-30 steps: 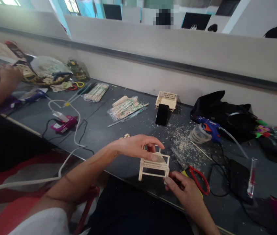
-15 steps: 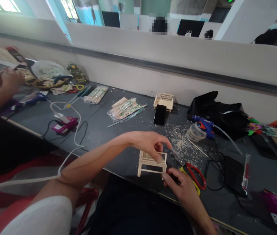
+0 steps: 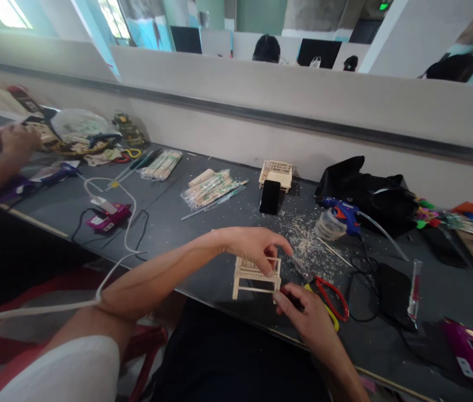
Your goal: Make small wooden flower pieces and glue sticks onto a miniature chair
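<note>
A miniature chair of pale wooden sticks stands at the near edge of the dark table. My left hand reaches over it from above, fingers curled and the thumb against its right side. Low at the chair's front right leg, my right hand pinches with thumb and forefinger; its other fingers are curled and partly hidden. Just right of the chair lie scissors with one red and one yellow handle, their blades pointing toward my left hand.
Behind stand a second miniature wooden piece and a phone. Pale chips litter the table near a blue glue gun. Bagged sticks lie left of centre. A white cable crosses by my left arm. Another person's hands work far left.
The view has shifted slightly, moving the whole scene a little left in the picture. Both hands keep the same hold on the miniature chair.
</note>
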